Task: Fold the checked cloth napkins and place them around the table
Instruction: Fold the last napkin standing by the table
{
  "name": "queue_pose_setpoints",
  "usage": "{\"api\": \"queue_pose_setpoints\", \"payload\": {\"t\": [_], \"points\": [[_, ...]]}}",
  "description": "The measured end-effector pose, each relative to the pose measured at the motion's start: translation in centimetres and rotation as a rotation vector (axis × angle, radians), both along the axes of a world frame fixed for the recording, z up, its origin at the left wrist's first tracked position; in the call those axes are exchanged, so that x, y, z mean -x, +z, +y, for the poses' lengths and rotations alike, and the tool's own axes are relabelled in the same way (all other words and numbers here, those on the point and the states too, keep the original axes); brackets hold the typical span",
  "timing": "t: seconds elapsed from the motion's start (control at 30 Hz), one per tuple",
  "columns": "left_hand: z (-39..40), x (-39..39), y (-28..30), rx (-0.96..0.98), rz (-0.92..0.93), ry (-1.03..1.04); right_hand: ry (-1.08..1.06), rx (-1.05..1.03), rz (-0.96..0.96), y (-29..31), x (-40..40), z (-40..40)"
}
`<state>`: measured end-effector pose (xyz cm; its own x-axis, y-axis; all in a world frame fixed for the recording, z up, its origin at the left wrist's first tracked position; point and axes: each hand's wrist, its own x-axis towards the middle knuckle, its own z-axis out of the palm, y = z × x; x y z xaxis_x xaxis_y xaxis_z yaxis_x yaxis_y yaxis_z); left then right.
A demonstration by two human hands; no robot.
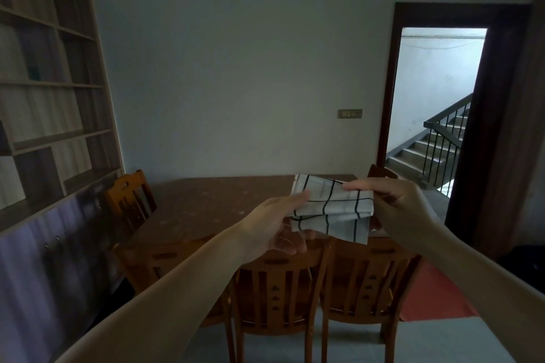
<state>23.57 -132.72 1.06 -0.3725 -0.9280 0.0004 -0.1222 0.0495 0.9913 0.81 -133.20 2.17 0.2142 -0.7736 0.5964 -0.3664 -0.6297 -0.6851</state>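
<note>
Both hands hold the folded napkin above the table: left hand grip supports underneath, right hand grip pinches the fold shut.

A home dining room: wooden table, chairs, bookshelf, stairwell doorway.

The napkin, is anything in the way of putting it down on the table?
Both hands, left and right, hold the folded checked napkin in the air above two chair backs. The brown table beyond looks bare, so nothing visible blocks it; the chairs only make it a reach.
</note>
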Motion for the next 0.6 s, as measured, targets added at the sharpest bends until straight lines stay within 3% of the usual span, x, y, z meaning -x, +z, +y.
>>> {"api": "queue_pose_setpoints", "payload": {"t": [0.13,0.27,0.33,0.5,0.6], "points": [[0.0,0.1,0.0,0.040,0.076,0.043,0.081,-0.062,-0.069,-0.1,-0.1,0.0],[0.1,0.0,-0.2,0.191,0.014,0.106,0.328,-0.511,-0.335,0.0,0.3,-0.5],[0.0,0.1,-0.4,0.288,-0.087,0.155,0.463,-0.661,-0.352,-0.3,0.6,-0.3],[-0.2,0.5,-0.7,0.375,-0.091,0.272,0.290,-0.584,-0.197,-1.3,-0.2,-0.7],[-0.5,0.8,-0.9,0.321,0.021,0.344,0.362,-0.536,-0.216,-1.4,0.1,-0.3]]}}
